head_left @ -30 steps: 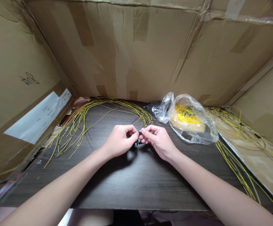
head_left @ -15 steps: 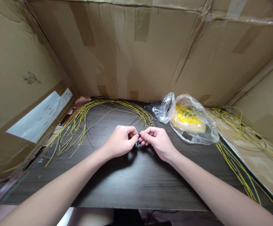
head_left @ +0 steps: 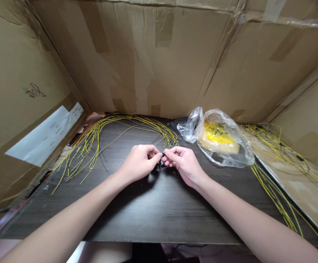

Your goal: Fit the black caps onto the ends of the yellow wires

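Several small black plastic bits (head_left: 161,165) are pinched up between the fingertips over a dark wood-grain table (head_left: 159,215), just ahead of the person. Honestly they're too small and too covered by fingers to tell exactly what they are. Both hands are closed up in a pinch, with the left hand (head_left: 139,163) coming in from one side and the right hand (head_left: 185,165) from the other, nearly knuckle to knuckle around those bits. More of them hang just below the fingers.

Right behind the hands there's a big loose arc of thin yellow wires (head_left: 93,140) spread over the table, with a few dark strands mixed in. To the right sit a clear plastic bag of black bits (head_left: 185,128) and, touching it, a bigger clear bag with something yellow inside (head_left: 218,133). Further right, another tangle of yellow wires (head_left: 279,153) lies on a tan sheet (head_left: 298,193), with some strands trailing down off it toward the near edge.

Taped cardboard walls (head_left: 159,65) box the whole setup in, and the left one has a white paper label (head_left: 41,135) stuck on it.
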The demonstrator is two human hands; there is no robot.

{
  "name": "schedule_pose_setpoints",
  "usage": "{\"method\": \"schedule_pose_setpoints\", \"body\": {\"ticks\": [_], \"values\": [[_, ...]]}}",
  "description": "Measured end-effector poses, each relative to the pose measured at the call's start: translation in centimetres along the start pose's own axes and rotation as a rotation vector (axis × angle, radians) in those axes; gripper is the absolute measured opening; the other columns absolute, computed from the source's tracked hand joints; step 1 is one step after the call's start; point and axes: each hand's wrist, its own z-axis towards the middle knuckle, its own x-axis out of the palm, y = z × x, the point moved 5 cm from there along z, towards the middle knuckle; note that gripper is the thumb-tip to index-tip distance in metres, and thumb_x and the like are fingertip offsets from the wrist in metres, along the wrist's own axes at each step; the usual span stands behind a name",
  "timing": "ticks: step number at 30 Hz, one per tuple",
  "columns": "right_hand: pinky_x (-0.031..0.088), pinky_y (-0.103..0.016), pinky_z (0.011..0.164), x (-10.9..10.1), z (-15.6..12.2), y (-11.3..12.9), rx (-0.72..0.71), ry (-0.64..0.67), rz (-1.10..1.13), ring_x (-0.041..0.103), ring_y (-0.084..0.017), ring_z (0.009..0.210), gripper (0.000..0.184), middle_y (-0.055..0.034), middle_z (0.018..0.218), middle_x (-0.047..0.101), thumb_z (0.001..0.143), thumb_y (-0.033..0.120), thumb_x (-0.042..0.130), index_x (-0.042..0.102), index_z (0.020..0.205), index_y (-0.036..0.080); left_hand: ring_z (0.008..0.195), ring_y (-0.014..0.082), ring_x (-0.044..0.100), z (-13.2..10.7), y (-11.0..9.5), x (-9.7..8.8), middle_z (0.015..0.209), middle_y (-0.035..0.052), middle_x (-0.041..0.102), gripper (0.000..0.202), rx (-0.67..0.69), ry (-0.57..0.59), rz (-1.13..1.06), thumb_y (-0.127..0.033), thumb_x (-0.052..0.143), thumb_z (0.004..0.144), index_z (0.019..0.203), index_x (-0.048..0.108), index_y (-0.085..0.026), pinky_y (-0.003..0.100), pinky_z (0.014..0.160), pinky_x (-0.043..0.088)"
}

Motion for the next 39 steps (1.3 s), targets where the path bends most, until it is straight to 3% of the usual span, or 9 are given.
{"method": "schedule_pose_setpoints", "body": {"ticks": [11, 23, 39], "values": [[0.043, -0.024, 0.057, -0.09, 0.20, -0.14, 0.007, -0.018, 0.005, 0.059, -0.011, 0.059, 0.034, -0.0067, 0.072, 0.072, 0.066, 0.044, 0.083, 0.070, 0.073, 0.014, 0.053, 0.0118, 0.047, 0.05, 0.17, 0.43, 0.059, -0.0024, 0.059, 0.019, 0.036, -0.002, -0.007, -0.028, 0.051, 0.089, 0.080, 0.064, -0.017, 0.023, 0.052, 0.034], [0.043, -0.023, 0.055, -0.09, 0.17, -0.15, 0.013, 0.002, -0.014, 0.060, -0.011, 0.058, 0.034, -0.0063, 0.071, 0.072, 0.067, 0.045, 0.083, 0.070, 0.074, 0.014, 0.059, 0.0137, 0.056, 0.07, 0.12, 0.43, 0.070, 0.0014, 0.068, 0.020, 0.033, 0.011, -0.018, -0.027, 0.052, 0.089, 0.077, 0.063, -0.017, 0.024, 0.056, 0.039], [0.041, -0.024, 0.053, 0.06, 0.16, -0.41, -0.005, 0.014, -0.096, 0.059, -0.011, 0.055, 0.035, -0.0062, 0.066, 0.070, 0.068, 0.046, 0.082, 0.070, 0.069, 0.013, 0.055, 0.0128, 0.054, -0.19, -0.50, 0.71, 0.066, 0.0014, 0.067, 0.019, 0.052, 0.011, 0.127, -0.019, 0.054, 0.086, 0.068, 0.060, -0.017, 0.024, 0.054, 0.035]]}}
